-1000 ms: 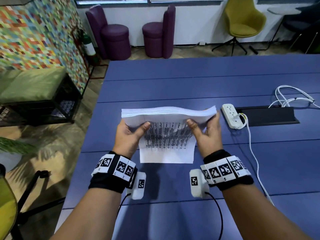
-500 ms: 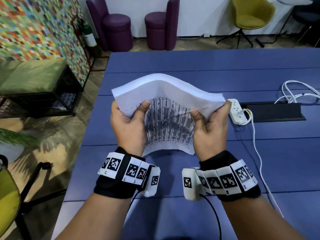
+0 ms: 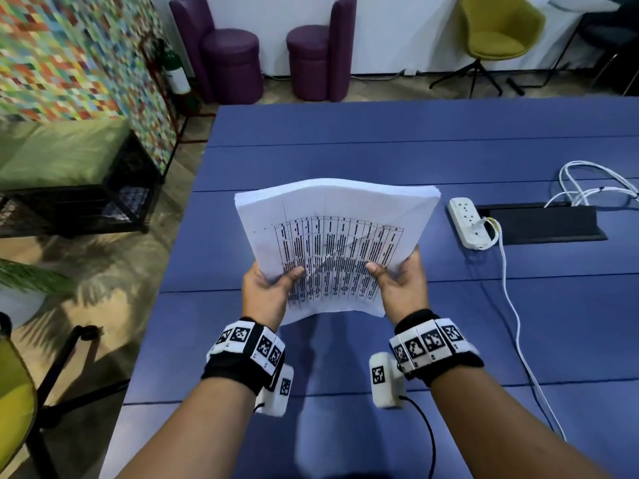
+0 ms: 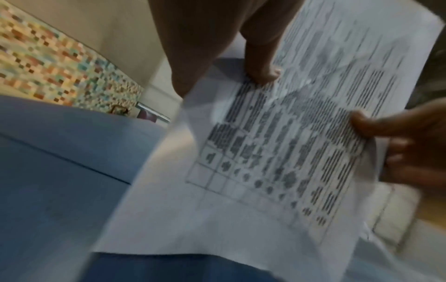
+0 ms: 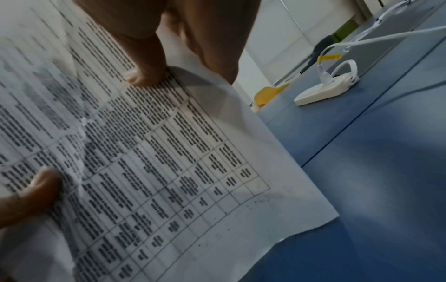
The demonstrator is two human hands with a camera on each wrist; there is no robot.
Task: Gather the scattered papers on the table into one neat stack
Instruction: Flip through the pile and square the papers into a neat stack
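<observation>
The stack of papers (image 3: 332,243) is up in the air above the blue surface (image 3: 518,323), tilted, long way pointing far. The left hand (image 3: 266,292) pinches its near left side. The right hand (image 3: 401,285) pinches its near right side.

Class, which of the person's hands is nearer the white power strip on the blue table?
Right. The right hand grips the paper stack's edge nearest the white power strip; the left hand grips the far edge.
</observation>
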